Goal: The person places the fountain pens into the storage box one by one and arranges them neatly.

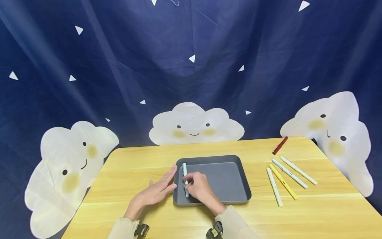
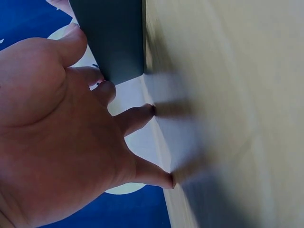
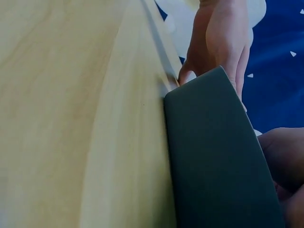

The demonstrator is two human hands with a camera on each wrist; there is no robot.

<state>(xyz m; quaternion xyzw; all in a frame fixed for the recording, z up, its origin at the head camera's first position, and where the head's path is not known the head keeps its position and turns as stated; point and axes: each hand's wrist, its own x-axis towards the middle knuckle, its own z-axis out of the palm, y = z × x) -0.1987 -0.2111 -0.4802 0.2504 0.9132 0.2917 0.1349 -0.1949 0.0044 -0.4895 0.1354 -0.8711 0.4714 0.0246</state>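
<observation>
A dark grey rectangular tray (image 1: 226,179) lies on the table. Inside it, along the left wall, is a pale mint pen (image 1: 185,167), its length running front to back. My right hand (image 1: 199,187) reaches over the tray's front rim and pinches this pen near its middle with thumb and fingers. Against the tray's left side rests my left hand (image 1: 155,193), fingers extended. In the left wrist view, the left hand (image 2: 71,128) has its fingers spread beside the tray's outer wall (image 2: 114,38). The right wrist view shows the front wall (image 3: 213,152), which partly hides the right hand (image 3: 285,156).
Right of the tray lie a white pen (image 1: 274,187), a yellow pen (image 1: 283,182), a pale blue pen (image 1: 289,173) and another whitish pen (image 1: 298,170). Behind them is a dark red pen (image 1: 280,146). A blue curtain (image 1: 191,83) with cloud prints hangs behind the wooden table (image 1: 134,159).
</observation>
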